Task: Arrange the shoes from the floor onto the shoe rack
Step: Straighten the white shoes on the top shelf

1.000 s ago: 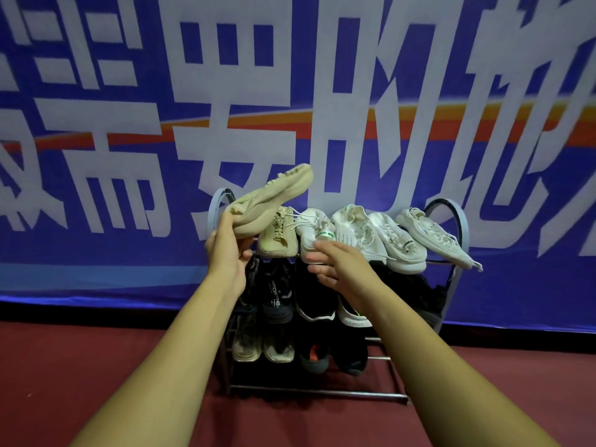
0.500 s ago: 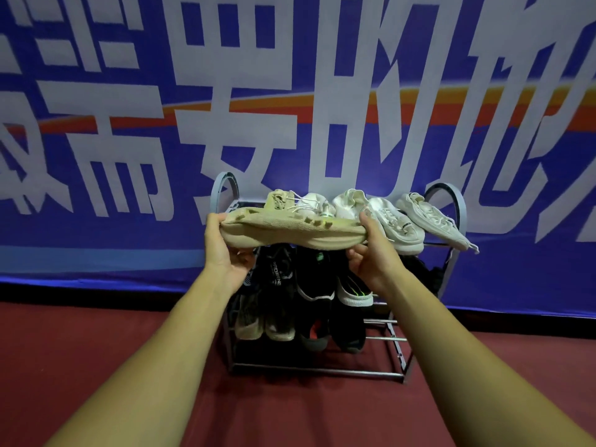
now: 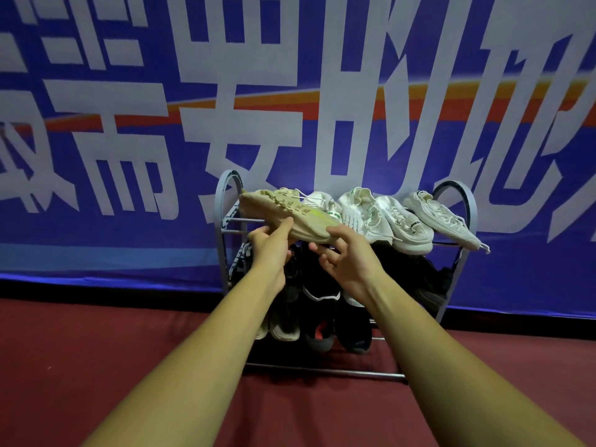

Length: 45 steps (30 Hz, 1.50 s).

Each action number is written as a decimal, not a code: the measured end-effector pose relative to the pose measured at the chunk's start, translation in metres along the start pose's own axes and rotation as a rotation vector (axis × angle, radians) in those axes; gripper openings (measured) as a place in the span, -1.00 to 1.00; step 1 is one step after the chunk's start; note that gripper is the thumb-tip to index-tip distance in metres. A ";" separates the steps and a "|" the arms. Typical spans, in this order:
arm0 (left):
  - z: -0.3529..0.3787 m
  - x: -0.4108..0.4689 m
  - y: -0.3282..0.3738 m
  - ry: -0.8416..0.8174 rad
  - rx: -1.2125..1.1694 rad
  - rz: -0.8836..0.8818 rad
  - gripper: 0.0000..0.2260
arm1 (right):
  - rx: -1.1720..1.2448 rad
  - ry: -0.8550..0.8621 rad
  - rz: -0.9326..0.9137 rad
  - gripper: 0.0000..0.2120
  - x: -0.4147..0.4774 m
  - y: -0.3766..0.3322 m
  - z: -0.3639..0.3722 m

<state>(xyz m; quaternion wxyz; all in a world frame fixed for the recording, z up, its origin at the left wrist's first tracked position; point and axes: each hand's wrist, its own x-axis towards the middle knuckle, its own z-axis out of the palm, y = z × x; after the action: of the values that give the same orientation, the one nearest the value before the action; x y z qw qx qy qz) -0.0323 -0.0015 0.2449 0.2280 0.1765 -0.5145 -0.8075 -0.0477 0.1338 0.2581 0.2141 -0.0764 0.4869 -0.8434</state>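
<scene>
A beige knit shoe (image 3: 290, 214) lies tilted across the left end of the top shelf of a grey metal shoe rack (image 3: 225, 201). My left hand (image 3: 269, 245) touches its lower edge with thumb and fingers from below. My right hand (image 3: 346, 256) holds its near end, thumb on the shoe and the other fingers spread. Behind it another beige shoe (image 3: 283, 193) and several white sneakers (image 3: 387, 217) rest on the top shelf. Black and dark shoes (image 3: 322, 304) fill the lower shelves, partly hidden by my forearms.
The rack stands on red carpet (image 3: 96, 366) against a blue banner (image 3: 129, 140) with large white characters. Bare carpet lies left and right of the rack. The rack's front bottom bar (image 3: 322, 371) sits close to my arms.
The beige shoe has gone from being held level in front of the rack to resting on the top shelf's left end. Both hands have slid together under its near part.
</scene>
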 end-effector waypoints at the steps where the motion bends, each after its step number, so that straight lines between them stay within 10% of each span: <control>1: -0.002 0.002 0.000 0.029 -0.019 0.012 -0.55 | -0.027 -0.020 -0.011 -0.68 0.000 0.002 0.002; 17: -0.036 0.024 0.015 -0.028 -0.025 0.068 -0.78 | -0.212 -0.068 -0.059 -0.70 0.030 0.013 0.042; 24: -0.055 0.046 0.018 0.090 0.089 0.134 -0.41 | -0.300 -0.015 -0.143 -0.51 0.049 0.039 0.072; 33: -0.084 0.077 0.020 0.095 0.169 0.098 -0.66 | -0.467 -0.101 -0.138 -0.83 0.062 0.059 0.081; 45: -0.084 0.071 0.007 0.092 0.257 0.022 -0.51 | -0.664 -0.092 -0.069 -0.61 0.062 0.042 0.059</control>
<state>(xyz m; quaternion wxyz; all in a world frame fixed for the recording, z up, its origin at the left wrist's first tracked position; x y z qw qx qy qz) -0.0465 -0.1064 0.2138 0.2357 0.2358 -0.6047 -0.7233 -0.0709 0.0422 0.2479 0.1705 -0.1965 0.7220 -0.6411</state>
